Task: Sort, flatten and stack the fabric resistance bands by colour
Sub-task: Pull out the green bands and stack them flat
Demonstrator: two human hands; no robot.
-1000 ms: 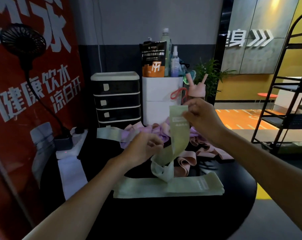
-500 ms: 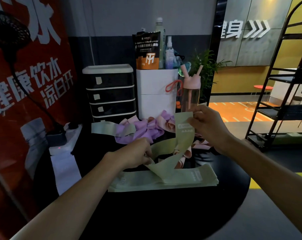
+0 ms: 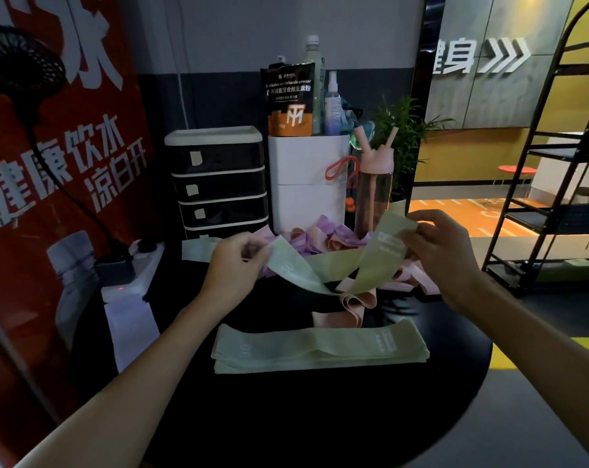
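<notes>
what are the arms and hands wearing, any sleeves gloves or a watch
Nothing worn shows. The left hand and right hand are ungloved; both forearms are bare to the frame's edge, no sleeve in view. No watch or bracelet at either wrist. Too dim to rule out a thin ring.

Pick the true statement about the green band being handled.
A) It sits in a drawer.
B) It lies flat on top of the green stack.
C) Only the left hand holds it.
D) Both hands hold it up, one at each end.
D: the left hand and right hand each pinch an end of the green band. Its middle dips toward the pink bands, behind the green stack and not on it.
</notes>
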